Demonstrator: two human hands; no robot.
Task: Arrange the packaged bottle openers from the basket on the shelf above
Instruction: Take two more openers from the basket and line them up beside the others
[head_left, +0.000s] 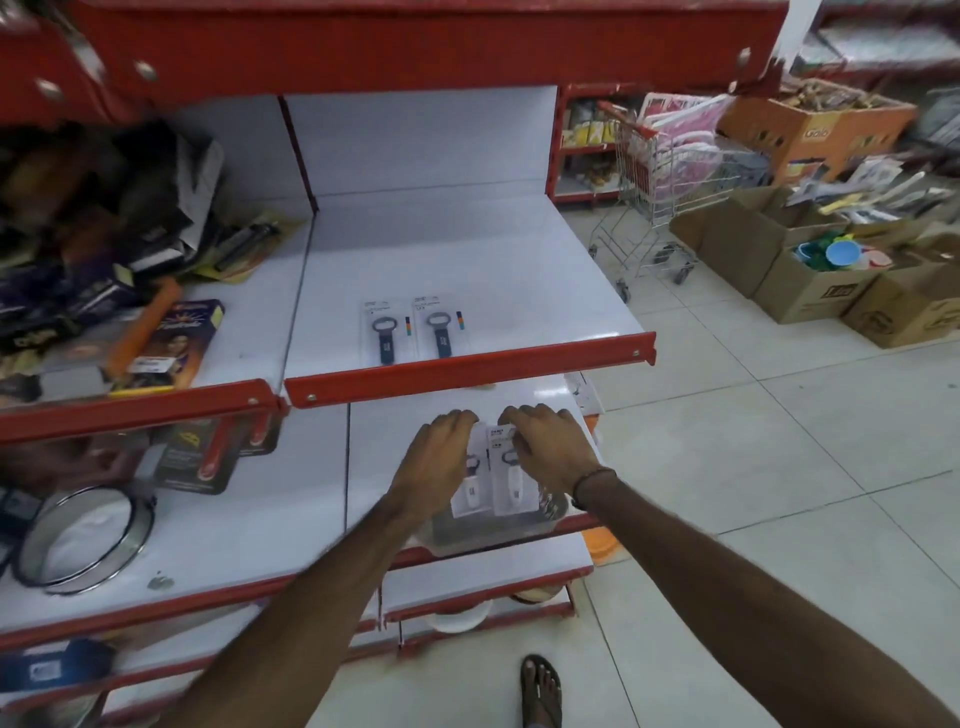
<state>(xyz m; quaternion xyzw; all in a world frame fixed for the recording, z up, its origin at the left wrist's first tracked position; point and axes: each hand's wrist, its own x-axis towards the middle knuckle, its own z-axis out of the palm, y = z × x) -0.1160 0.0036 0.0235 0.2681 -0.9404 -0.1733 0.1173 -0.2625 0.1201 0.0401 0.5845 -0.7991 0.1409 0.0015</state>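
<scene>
Hands, left (435, 457) and right (551, 448), each clamp a grip on a white packaged opener (506, 480) over the basket (467, 535), two dark openers (387, 332) on the shelf (467, 260) above them.

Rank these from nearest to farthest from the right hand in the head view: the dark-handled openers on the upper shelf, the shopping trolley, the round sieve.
From the right hand:
1. Dark-handled openers, just above, on the upper shelf.
2. Shopping trolley, up and right, on the floor.
3. Round sieve, far left, lower shelf.

Bare forearms, no sleeves — a thin dark band (592, 480) at the right wrist, a dark sandal (542, 691) underfoot
</scene>
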